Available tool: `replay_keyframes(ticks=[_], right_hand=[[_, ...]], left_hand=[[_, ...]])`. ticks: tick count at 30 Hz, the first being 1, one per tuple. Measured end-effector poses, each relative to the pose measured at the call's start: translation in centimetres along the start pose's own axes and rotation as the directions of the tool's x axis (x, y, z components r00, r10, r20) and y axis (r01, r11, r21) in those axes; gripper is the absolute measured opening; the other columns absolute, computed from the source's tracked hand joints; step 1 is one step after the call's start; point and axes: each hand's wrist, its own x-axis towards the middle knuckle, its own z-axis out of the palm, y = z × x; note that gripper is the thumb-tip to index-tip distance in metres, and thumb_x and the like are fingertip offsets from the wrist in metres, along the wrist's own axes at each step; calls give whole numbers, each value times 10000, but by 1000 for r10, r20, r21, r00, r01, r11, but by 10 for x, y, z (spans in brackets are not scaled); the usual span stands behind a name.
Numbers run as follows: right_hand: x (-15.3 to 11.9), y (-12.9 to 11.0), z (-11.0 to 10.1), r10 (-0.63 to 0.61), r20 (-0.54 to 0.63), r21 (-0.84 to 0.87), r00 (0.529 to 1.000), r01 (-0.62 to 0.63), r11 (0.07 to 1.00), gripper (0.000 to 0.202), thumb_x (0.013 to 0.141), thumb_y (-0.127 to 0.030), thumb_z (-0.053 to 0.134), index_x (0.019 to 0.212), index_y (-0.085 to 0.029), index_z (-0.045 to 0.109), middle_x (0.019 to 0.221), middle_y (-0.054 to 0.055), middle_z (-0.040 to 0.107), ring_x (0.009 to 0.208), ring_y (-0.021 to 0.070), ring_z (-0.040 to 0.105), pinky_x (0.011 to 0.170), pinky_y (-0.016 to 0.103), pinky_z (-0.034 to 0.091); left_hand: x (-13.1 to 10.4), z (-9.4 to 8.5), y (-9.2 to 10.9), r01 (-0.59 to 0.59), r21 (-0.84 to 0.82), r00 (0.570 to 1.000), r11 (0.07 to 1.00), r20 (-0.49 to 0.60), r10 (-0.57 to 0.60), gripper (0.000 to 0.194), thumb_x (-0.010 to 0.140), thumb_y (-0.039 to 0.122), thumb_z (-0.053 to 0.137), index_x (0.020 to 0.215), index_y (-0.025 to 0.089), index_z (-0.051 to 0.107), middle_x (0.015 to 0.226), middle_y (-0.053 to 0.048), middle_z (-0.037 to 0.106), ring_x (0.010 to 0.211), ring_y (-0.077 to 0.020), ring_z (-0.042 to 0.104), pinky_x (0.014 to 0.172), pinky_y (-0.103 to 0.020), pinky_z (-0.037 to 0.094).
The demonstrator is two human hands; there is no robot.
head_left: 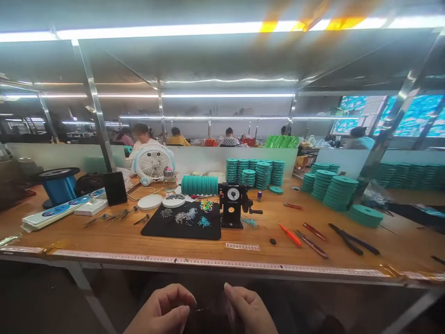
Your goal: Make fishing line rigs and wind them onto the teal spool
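Tiny slim metallic-looking piece (200,309) looked pinched in the bare left hand (168,307), best kept steady; couldn't tell whether the bare right hand (249,308) pinched anything.

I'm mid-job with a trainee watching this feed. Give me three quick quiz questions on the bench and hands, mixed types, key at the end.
1. True or false: the multicoloured beads lie in a white dish.
2. From the wearer's view, which is farthest right?
A) desk fan
B) dark-handled pliers
C) blue wire spool
3. What shows between the left hand and the right hand?

Key:
1. False; they lie on the black mat.
2. B.
3. A thin item nearer the left hand, too small to identify.
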Motion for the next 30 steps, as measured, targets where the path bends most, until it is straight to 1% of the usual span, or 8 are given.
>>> replay_keyframes(ticks=[2, 4, 6, 10, 17, 20, 27, 30], right_hand=[[-1, -3, 1, 10, -8, -9, 1000, -10, 1000, 670, 602, -792, 582, 394, -213, 317, 331, -69, 280, 314, 36, 238, 371, 225, 134], [-2, -8, 2, 30, -1, -19, 1000, -30, 999, 674, 580, -804, 584, 390, -210, 327, 324, -67, 284, 311, 33, 241, 368, 221, 136], [-4, -13, 3, 49, 12, -8, 999, -49, 999, 671, 574, -804, 589, 400, -205, 341, 326, -70, 287, 312, 30, 240, 365, 215, 134], [-7, -18, 4, 91, 30, 63, 995, -93, 994, 668, 548, -805, 606, 411, -211, 335, 306, -86, 262, 287, 24, 201, 339, 208, 112], [-8, -12, 2, 130, 42, 127, 991, -135, 983, 662, 559, -775, 635, 422, -210, 319, 297, -90, 267, 278, 19, 196, 325, 192, 135], [-7, -10, 2, 127, 31, 153, 991, -131, 979, 649, 577, -752, 649, 432, -203, 336, 311, -93, 271, 289, 16, 198, 332, 190, 122], [-10, -12, 3, 129, 49, 133, 990, -135, 982, 649, 579, -755, 642, 423, -205, 335, 303, -90, 271, 293, 18, 203, 336, 194, 128], [-11, -13, 2, 117, 45, 123, 992, -122, 985, 655, 584, -755, 637, 415, -207, 320, 294, -89, 267, 289, 18, 205, 336, 194, 128]], left_hand=[[0, 3, 3, 0, 124, 1000, 992, -20, 2, 362, 668, 475, 721, 794, 151, 621, 483, 86, 412, 413, -51, 272, 429, -221, 144], [-1, 5, 5, -8, 178, 1000, 984, -13, 11, 385, 659, 498, 713, 789, 150, 612, 528, 74, 435, 439, -59, 280, 436, -226, 155], [-2, 5, 6, -18, 171, 1000, 985, 9, 17, 369, 660, 485, 706, 795, 159, 601, 551, 73, 435, 459, -64, 285, 445, -225, 169], [-2, 3, 5, 45, 145, 998, 988, 28, -49, 258, 713, 417, 607, 788, 172, 584, 442, 98, 365, 410, -68, 254, 427, -232, 128], [-4, 7, 15, 147, 230, 988, 962, 8, -153, 170, 644, 319, 581, 724, 175, 538, 517, 52, 508, 399, -64, 352, 409, -212, 209], [-3, 7, 15, 163, 284, 986, 945, -5, -169, 129, 632, 273, 567, 708, 173, 537, 533, 48, 519, 428, -74, 384, 431, -217, 244], [-1, 7, 8, 142, 325, 989, 935, -4, -149, 231, 668, 379, 635, 642, 173, 535, 490, 60, 462, 461, -87, 355, 452, -232, 213], [0, 7, 9, 150, 346, 987, 926, -4, -159, 224, 686, 375, 619, 649, 173, 529, 502, 58, 474, 464, -88, 363, 458, -231, 223]])
